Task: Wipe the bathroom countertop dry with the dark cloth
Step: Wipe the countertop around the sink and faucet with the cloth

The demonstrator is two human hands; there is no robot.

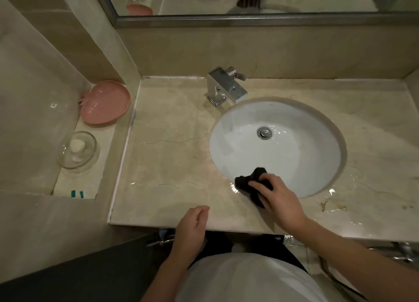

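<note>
The beige marble countertop [172, 165] surrounds a white oval sink [278, 147]. A crumpled dark cloth [249, 181] lies on the counter at the sink's front-left rim. My right hand [278, 199] presses down on the cloth, fingers curled over it. Wet shine shows on the stone beside the cloth and along the counter to the right of the sink. My left hand [192, 227] hovers at the counter's front edge, fingers loosely curled, holding nothing.
A chrome faucet [226, 86] stands behind the sink. On a lower ledge to the left sit a pink dish [104, 102] and a clear glass bowl [77, 150] with a small white item inside. A mirror [249, 0] hangs above the backsplash.
</note>
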